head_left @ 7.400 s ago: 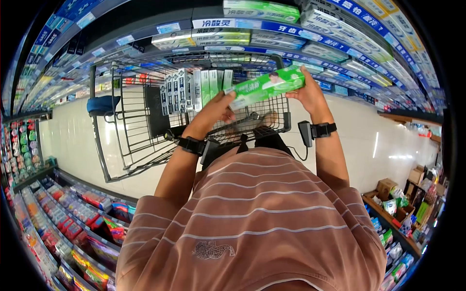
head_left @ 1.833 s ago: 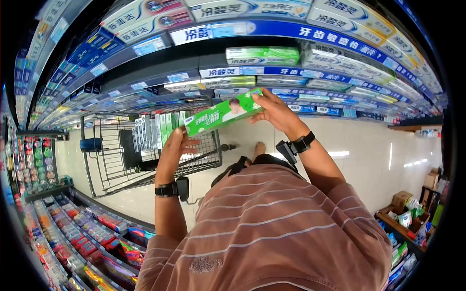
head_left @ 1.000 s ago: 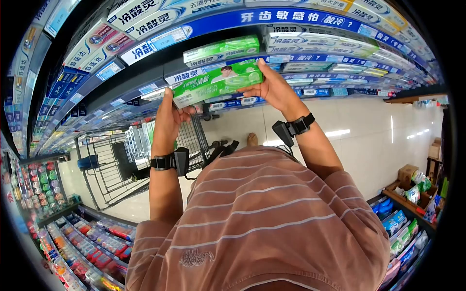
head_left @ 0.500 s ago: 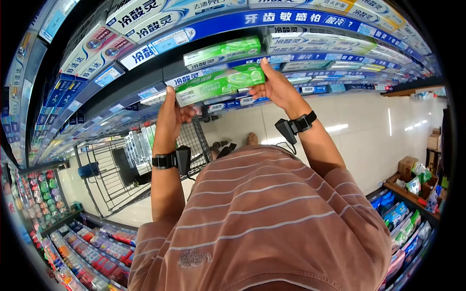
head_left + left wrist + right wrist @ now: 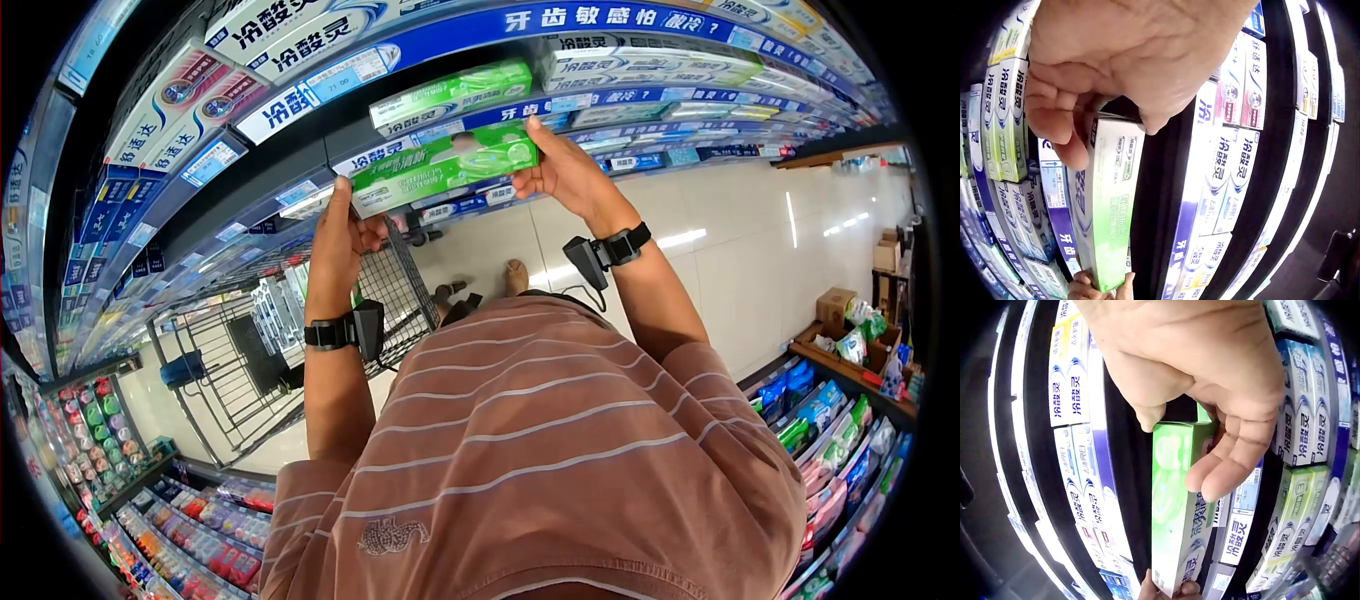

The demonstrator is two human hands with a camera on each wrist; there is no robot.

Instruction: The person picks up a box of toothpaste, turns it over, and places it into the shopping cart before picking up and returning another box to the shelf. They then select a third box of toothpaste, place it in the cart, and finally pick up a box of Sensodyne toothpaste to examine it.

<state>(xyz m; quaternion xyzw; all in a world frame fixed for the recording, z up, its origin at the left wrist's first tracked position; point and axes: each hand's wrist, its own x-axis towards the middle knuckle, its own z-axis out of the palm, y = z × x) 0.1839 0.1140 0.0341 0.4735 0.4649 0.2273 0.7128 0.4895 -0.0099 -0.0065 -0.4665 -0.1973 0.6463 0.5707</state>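
Between both hands is a long green and white toothpaste box (image 5: pixel 445 170), held level in front of the shelf in the head view. My left hand (image 5: pixel 338 235) grips its left end, thumb on top and fingers beneath. At the other end my right hand (image 5: pixel 572 180) pinches the box with thumb and curled fingers. The left wrist view shows the box's white end (image 5: pixel 1116 134) under the left hand (image 5: pixel 1135 56); in the right wrist view the green end (image 5: pixel 1175 444) sits in the right hand (image 5: pixel 1210 369). Just behind lies a similar green box (image 5: pixel 455 95) on the shelf.
Shelves of toothpaste boxes (image 5: pixel 640 68) with a blue label strip (image 5: pixel 440 45) rise ahead. Down on the left stands a wire shopping cart (image 5: pixel 400 290) carrying several upright boxes (image 5: pixel 272 315). Behind are racks of packaged goods (image 5: pixel 190 535) and a cardboard box (image 5: pixel 835 303).
The toothpaste box has gone from over the cart to in front of the shelf, both hands still holding it. Over the last second it has stayed nearly in place.
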